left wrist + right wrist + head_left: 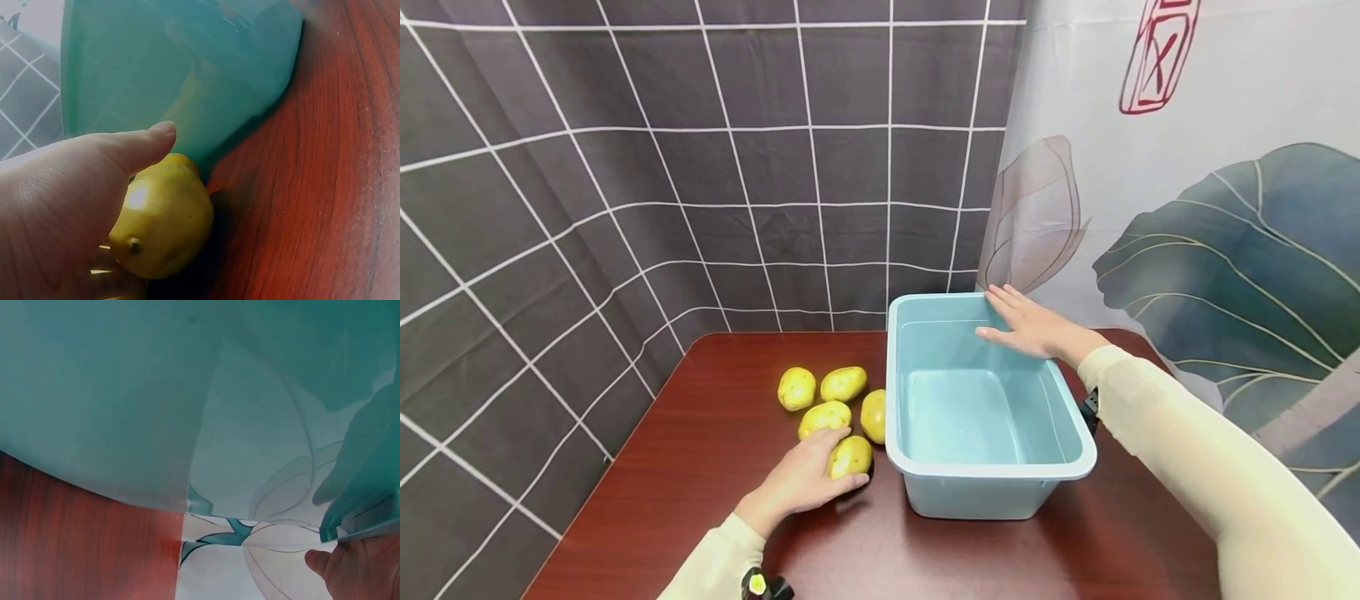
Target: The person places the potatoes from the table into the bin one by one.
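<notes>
Potato [852, 458] within the curled hold of left grip [803, 473], right grip [1032, 327] outspread at basin rim [992, 471]

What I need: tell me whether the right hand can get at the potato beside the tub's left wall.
Probably not directly: the right hand is at the tub's far right corner, so the tub stands between it and that potato.

- Curtained indoor corner; home or studio, cannot tell
- Grid curtain [715, 179], nine to twelve o'clock
- Leaf-print curtain [1195, 225], one to three o'clock
- Table [700, 442], six o'clock
</notes>
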{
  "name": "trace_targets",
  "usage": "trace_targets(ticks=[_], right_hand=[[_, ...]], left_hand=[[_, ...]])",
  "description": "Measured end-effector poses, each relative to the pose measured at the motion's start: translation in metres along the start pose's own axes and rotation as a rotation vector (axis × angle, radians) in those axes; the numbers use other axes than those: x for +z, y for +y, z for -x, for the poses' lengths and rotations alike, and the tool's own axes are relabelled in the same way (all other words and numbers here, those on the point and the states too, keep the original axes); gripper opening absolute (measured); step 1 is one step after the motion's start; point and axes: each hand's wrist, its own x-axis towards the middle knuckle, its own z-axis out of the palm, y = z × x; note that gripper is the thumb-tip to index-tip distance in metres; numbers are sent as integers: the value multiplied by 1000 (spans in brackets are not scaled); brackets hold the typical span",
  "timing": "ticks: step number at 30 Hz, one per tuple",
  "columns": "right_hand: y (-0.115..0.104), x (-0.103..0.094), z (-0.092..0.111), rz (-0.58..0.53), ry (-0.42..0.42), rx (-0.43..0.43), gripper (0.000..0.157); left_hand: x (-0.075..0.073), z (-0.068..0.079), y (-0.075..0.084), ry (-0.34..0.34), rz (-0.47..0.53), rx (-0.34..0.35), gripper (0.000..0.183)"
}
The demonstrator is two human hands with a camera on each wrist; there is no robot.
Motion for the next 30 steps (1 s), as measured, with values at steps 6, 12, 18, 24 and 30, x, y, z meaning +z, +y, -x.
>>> trace_targets(ticks=[6,12,18,24,30], right_hand=[[2,0,1,1,-2,1,91],[3,1,2,5,2,-6,90],[1,1,1,8,4,-6,90],[0,0,1,-3,18,-8,89],[0,0,0,-16,14,-5,89]], left_hand=[[5,-3,-1,2,-16,6,82],[10,-3,-2,14,-1,7,82],[12,-3,-3,23,-8,0,75],[11,-2,-4,31,-1,6,71],[12,-2,-5,37,-5,7,70]])
